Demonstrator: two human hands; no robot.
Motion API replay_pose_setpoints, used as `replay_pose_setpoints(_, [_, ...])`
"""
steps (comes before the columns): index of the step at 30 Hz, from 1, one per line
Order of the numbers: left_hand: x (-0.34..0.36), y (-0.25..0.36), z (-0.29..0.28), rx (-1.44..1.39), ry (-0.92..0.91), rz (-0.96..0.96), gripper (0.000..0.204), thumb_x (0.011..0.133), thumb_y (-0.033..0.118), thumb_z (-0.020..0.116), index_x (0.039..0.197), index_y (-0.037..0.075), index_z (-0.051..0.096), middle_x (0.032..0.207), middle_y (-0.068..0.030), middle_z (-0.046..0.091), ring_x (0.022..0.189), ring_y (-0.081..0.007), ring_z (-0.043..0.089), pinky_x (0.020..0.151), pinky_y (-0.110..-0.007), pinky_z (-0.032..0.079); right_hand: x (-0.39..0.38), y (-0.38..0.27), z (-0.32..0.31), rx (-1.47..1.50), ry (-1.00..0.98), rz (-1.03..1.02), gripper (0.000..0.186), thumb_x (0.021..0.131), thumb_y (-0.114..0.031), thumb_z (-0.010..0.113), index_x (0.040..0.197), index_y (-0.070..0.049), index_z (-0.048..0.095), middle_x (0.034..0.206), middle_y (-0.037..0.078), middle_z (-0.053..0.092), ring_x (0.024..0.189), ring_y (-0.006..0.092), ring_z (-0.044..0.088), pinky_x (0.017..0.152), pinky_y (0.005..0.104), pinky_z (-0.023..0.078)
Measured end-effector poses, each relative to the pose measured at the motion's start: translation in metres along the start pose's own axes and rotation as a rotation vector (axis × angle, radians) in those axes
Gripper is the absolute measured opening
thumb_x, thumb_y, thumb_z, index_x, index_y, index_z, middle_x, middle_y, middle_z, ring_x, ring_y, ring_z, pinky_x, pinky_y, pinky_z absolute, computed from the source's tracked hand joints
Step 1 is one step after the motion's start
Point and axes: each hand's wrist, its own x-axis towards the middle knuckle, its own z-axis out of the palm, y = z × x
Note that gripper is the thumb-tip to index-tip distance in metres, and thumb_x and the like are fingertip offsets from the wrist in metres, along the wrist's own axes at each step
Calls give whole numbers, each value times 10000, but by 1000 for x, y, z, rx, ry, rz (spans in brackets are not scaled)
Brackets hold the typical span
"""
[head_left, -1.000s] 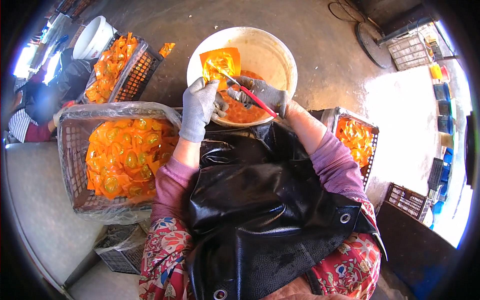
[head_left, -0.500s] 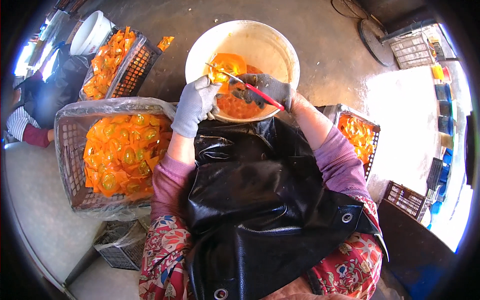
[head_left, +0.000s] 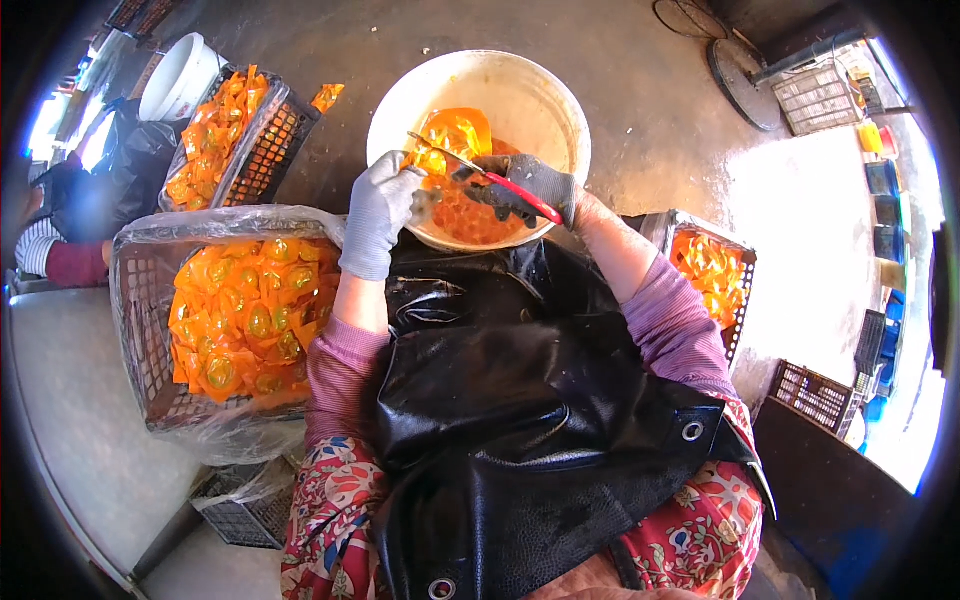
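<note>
My left hand (head_left: 383,205), in a grey glove, is closed on the near edge of a shiny orange plastic packet (head_left: 428,160) above the white bucket (head_left: 545,90). In my gloved right hand (head_left: 525,188) is a cutting tool with a red handle (head_left: 528,199). Its thin metal blade (head_left: 445,152) points left across the packet; whether it is a knife or scissors I cannot make out. Inside the bucket, beneath my hands, lie an orange-red wet mass (head_left: 475,213) and another orange packet (head_left: 468,125). My left fingertips are partly hidden.
At my left stands a plastic-lined crate (head_left: 150,360) heaped with orange packets (head_left: 240,315). A dark crate (head_left: 265,150) of packets is farther off, beside a white bucket (head_left: 180,80). Another crate (head_left: 742,300) stands at my right. A person's sleeve (head_left: 75,262) shows at far left.
My left hand has shifted slightly left, with the packet edge still in it. The right hand and the tool have moved slightly left and down. The whole view has tilted a little.
</note>
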Motion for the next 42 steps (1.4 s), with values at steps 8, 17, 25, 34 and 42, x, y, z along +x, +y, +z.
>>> replay_pose_setpoints(8, [-12,31,25,-574,171,-119,342,889,281,579,1092,6,569,838,-71,631,497,-155,604,402,-221,505,11,8,13,73,-12,-112,395,877,-239,618,1250,-138,533,728,-27,598,513,64,543,410,205,434])
replay_pose_setpoints(17, [-11,42,30,-496,268,-211,251,915,325,543,960,78,534,729,-43,594,410,-112,526,292,-215,373,8,4,17,231,-61,20,443,846,-352,643,1167,-58,558,635,41,596,459,75,529,385,209,430])
replay_pose_setpoints(25, [1,36,31,-445,285,-159,241,932,290,515,993,61,557,716,-50,580,397,-132,513,306,-240,396,5,17,14,583,-185,-73,327,856,-334,618,988,-35,596,658,77,632,409,97,527,357,234,448])
replay_pose_setpoints(34, [13,26,38,-597,234,-128,118,925,151,457,880,51,500,713,-95,594,496,-186,599,356,-282,454,18,23,5,181,-72,36,486,839,-296,648,1229,-46,500,754,62,656,525,121,614,448,253,505])
replay_pose_setpoints(42, [15,26,26,-595,444,-94,165,913,160,460,803,43,501,583,-95,546,361,-171,504,299,-249,396,5,19,-3,-414,165,-232,423,834,-344,639,1163,-88,567,899,97,647,718,175,628,639,296,508])
